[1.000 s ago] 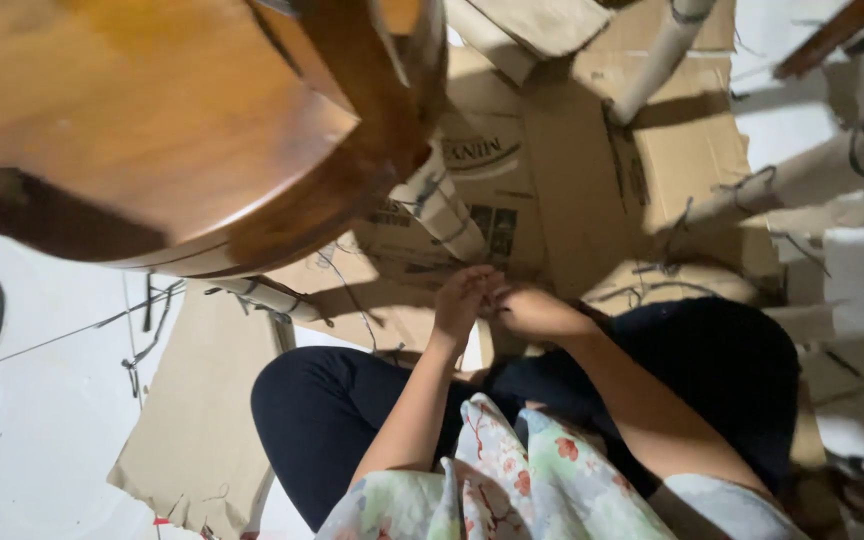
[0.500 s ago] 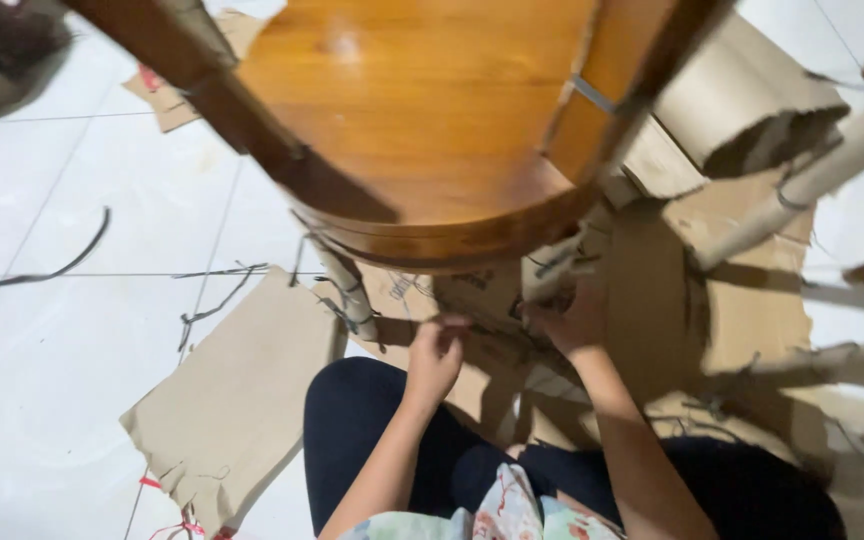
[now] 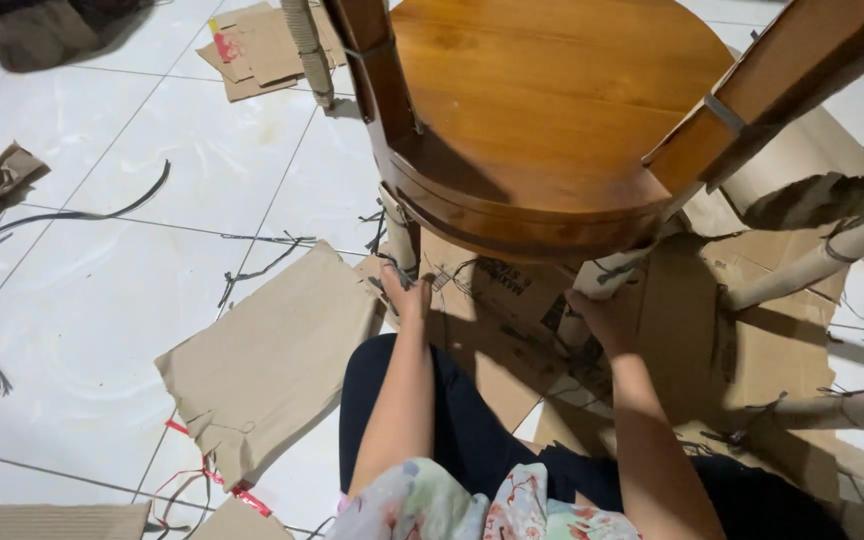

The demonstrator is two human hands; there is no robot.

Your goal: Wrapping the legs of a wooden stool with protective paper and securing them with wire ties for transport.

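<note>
A round brown wooden chair seat (image 3: pixel 542 110) fills the top middle of the head view, with its legs wrapped in cardboard. My left hand (image 3: pixel 407 295) is closed around the lower end of the wrapped front-left leg (image 3: pixel 400 235), just under the seat's rim. My right hand (image 3: pixel 597 315) grips the wrapped front-right leg (image 3: pixel 602 275) below the rim. Both forearms reach forward over my dark trousers (image 3: pixel 472 420).
Flat cardboard sheets (image 3: pixel 272 360) lie on the white tiled floor under and around the chair. Black plastic straps (image 3: pixel 102 210) and red tape scraps (image 3: pixel 202 475) are strewn at left. Other cardboard-wrapped legs (image 3: pixel 832 250) lie at right. A cardboard piece (image 3: pixel 252 50) sits at the top.
The view has swung so the seat sits higher and more to the right. My hands have spread apart from the middle, each onto one wrapped front leg.
</note>
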